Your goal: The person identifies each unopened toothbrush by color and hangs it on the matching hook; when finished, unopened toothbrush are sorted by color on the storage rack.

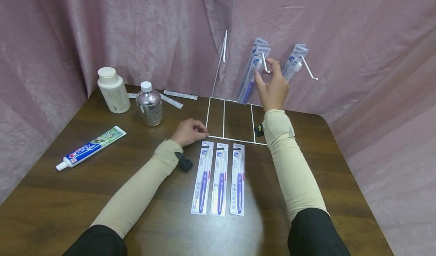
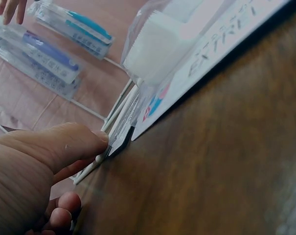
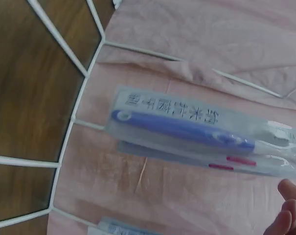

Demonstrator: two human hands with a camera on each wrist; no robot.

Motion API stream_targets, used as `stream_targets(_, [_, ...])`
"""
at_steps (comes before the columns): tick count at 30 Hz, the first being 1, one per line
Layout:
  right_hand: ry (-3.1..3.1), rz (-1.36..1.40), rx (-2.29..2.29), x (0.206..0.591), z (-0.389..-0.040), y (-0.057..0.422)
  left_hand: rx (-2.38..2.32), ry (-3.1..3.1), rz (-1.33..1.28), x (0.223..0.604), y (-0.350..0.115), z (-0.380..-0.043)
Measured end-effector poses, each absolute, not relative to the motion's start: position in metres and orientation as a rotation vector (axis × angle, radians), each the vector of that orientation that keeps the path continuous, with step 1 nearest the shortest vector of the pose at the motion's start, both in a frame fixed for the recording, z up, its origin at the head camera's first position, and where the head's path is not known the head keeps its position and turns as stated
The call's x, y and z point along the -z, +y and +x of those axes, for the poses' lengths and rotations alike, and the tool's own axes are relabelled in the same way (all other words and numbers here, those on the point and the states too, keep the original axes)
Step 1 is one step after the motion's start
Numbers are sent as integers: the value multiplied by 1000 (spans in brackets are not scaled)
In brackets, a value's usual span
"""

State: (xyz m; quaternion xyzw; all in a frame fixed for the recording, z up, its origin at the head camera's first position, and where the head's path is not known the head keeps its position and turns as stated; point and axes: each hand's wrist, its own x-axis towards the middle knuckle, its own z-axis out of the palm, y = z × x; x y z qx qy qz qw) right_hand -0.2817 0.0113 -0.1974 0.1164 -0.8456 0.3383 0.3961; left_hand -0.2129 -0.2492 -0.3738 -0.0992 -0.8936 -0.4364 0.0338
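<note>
My right hand [image 1: 274,87] is up at the middle hook of a white wire rack [image 1: 223,117], with thumb and fingers around the upper part of a packaged purple toothbrush [image 1: 248,91]. Its card hangs on that hook in front of another pack. In the right wrist view, fingertips [image 3: 287,191] show at the pack's top end. Down on the table, my left hand [image 1: 192,131] pinches the rack's front left corner between thumb and finger. Three more packaged purple toothbrushes [image 1: 220,180] lie side by side, face up, just in front of the rack.
Packaged teal toothbrushes [image 2: 89,29] hang on the right hook. The left hook [image 1: 224,47] is bare. A toothpaste tube [image 1: 93,146], a white bottle [image 1: 114,91], a silver bottle [image 1: 150,106] and paper strips [image 1: 180,94] sit at the left. A pink curtain [image 1: 153,28] hangs behind.
</note>
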Motion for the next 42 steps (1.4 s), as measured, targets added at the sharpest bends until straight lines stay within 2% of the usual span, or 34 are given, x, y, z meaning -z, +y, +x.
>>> stream_targets(8, [-2065,239,-1162,223,-243,36,1359,-2742,-328,371,-246,-217])
stream_targets(16, [-1896,143,-1849,293,-195,65,1332,-2737,-337,366,-248,-220])
stream_targets(23, [-1851,-37,-2060,347,-175,77,1334,-2753,-350,367,-251,-220])
stream_targets(28, [-2224,141,-1914,368,-173,74,1323,-2738,-326,371,-257,-219])
stream_targets(35, [-2849,617,-1259,361,-165,79,1345,-2756,-317,376,-256,-218])
stream_targets(42, [-2908,717,-1148,357,-161,85,1378,-2739,-311,377,-251,-217])
